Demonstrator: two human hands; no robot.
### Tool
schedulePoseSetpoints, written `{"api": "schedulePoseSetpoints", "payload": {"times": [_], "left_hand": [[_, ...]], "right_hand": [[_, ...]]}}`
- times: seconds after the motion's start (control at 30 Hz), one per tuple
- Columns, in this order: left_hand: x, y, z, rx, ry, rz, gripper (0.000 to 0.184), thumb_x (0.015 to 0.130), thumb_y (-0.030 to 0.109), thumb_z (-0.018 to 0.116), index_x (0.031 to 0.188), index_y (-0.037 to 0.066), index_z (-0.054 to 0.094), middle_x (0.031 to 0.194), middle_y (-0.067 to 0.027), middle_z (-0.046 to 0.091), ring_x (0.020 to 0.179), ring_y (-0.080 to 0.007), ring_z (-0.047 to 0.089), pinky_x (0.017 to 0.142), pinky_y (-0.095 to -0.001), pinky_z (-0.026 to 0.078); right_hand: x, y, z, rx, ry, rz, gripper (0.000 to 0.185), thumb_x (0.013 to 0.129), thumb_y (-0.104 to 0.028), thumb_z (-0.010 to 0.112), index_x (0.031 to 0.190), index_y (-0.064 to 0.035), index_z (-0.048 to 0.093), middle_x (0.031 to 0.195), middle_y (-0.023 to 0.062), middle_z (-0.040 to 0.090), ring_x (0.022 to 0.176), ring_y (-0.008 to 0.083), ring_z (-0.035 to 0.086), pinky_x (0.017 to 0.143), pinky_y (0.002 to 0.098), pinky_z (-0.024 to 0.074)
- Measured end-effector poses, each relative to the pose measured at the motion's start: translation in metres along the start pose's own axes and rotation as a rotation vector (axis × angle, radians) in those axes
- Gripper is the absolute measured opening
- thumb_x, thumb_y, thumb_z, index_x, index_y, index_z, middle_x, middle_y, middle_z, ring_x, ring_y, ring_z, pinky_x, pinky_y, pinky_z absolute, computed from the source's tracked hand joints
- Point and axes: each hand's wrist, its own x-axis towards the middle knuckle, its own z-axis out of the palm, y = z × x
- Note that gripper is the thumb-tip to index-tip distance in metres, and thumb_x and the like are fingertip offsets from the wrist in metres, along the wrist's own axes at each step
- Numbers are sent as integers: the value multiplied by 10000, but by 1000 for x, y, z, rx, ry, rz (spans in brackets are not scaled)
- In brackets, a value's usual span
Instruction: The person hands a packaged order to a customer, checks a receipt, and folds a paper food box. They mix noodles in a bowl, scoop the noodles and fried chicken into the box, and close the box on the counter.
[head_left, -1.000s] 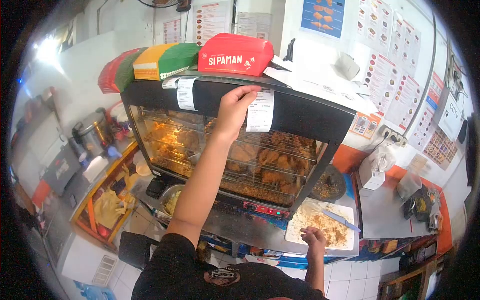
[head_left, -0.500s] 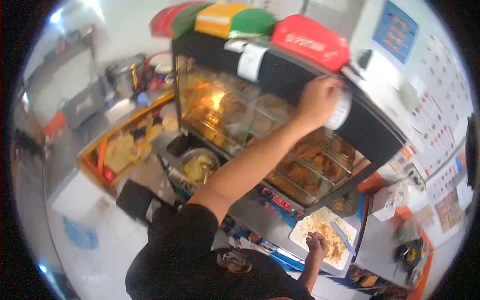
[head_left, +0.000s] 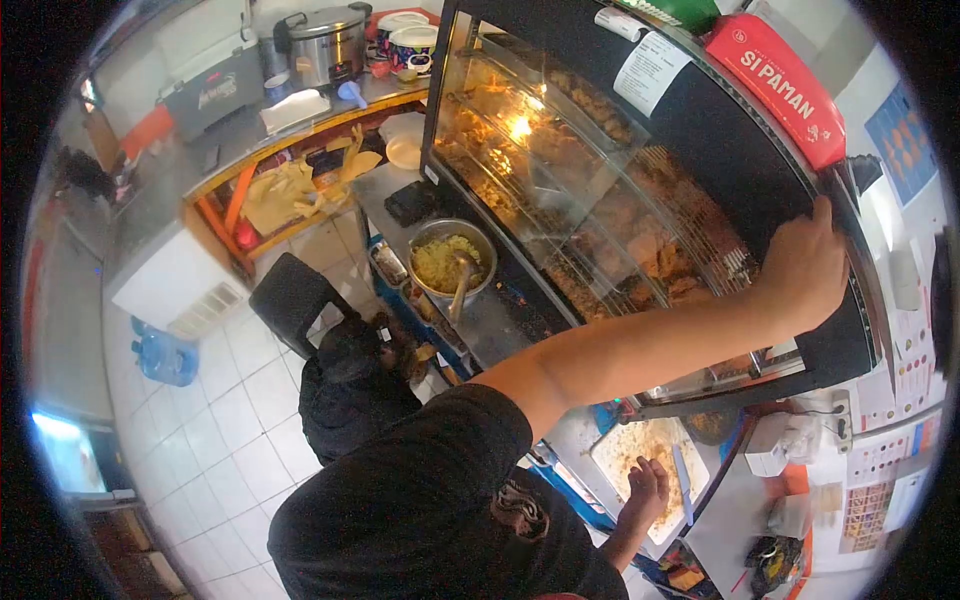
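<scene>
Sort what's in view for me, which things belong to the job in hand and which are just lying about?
Likely part of the job:
food cabinet, left hand at its black panel
paper slip on that panel
white board, right hand near it
knife on the board

Probably just about:
rice cooker
blue water bottle
black chair

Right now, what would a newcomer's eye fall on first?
The warmly lit display cabinet at centre comes first, the left hand up near its upper edge. Then the red SI PAMAN packaging on top, upper right. Lower right, the right hand shows against a white board with a blue knife.
</scene>
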Motion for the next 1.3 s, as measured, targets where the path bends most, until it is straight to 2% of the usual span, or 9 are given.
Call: {"api": "schedulePoseSetpoints", "payload": {"times": [0.17, 0.27, 0.37, 0.63, 0.87, 1.07, 1.17, 1.27, 1.3], "left_hand": [[-11, 12, 15, 161, -20, 16, 263, 809, 202, 556, 780, -38, 658, 1064, -217, 494, 882, -321, 525, 729, -418, 448], [-14, 14, 26, 330, 285, 146, 277, 830, 224, 528, 767, -2, 676, 1040, -171, 539, 953, -318, 464, 778, -423, 398], [-12, 15, 19, 343, -78, 202, 281, 819, 250, 525, 786, 20, 684, 991, -148, 578, 947, -307, 447, 777, -427, 376], [-6, 4, 20, 311, 103, 204, 291, 810, 288, 530, 774, 43, 684, 915, -146, 579, 944, -295, 443, 784, -421, 367], [1, -5, 23, 191, 72, 249, 334, 848, 325, 522, 753, 39, 666, 929, -150, 545, 952, -312, 428, 796, -422, 365], [3, -9, 2, 123, -5, 230, 398, 846, 373, 536, 857, -3, 666, 1011, -202, 499, 947, -326, 425, 808, -435, 363], [-1, -14, -6, 140, -15, 184, 481, 843, 381, 546, 1050, -47, 617, 1110, -228, 471, 948, -341, 425, 828, -448, 362], [-17, -14, -32, -43, 91, 200, 601, 835, 397, 557, 1218, -65, 512, 1209, -244, 426, 950, -358, 420, 855, -456, 357], [-28, -18, -53, -46, -18, 173, 664, 820, 367, 584, 1315, -42, 414, 1272, -246, 401, 997, -367, 429, 890, -451, 349]], "right_hand": [[-10, 2, 6, -3, 51, 29, 208, 808, -46, 614, 1003, 12, 574, 953, 108, 627, 711, 139, 574, 648, 216, 470], [-9, 10, -7, -9, 11, 33, 179, 821, -50, 632, 993, -21, 588, 903, 124, 664, 710, 149, 606, 648, 232, 489], [-12, 11, -5, -20, 43, 36, 190, 798, -43, 646, 980, -25, 597, 883, 109, 663, 702, 144, 603, 637, 225, 480], [-11, 11, 0, -15, 19, 63, 175, 784, -48, 658, 949, -27, 607, 910, 105, 656, 705, 152, 608, 639, 230, 486], [-12, 12, 10, -86, 10, 40, 196, 803, -84, 611, 977, 4, 593, 876, 122, 655, 714, 169, 616, 658, 256, 503], [-15, 9, 22, -32, 8, 64, 201, 781, -42, 623, 971, 12, 588, 848, 100, 630, 699, 171, 604, 657, 255, 497], [-10, 20, 23, -63, -29, 63, 176, 822, -98, 631, 970, -8, 596, 907, 138, 672, 711, 158, 612, 659, 254, 496], [-5, 32, 22, -53, -42, 92, 173, 834, -108, 640, 970, -12, 597, 908, 140, 671, 711, 160, 612, 653, 256, 495], [1, 47, 14, -49, -78, 50, 187, 836, -124, 638, 981, -14, 594, 928, 152, 668, 714, 169, 614, 657, 265, 498]]}}
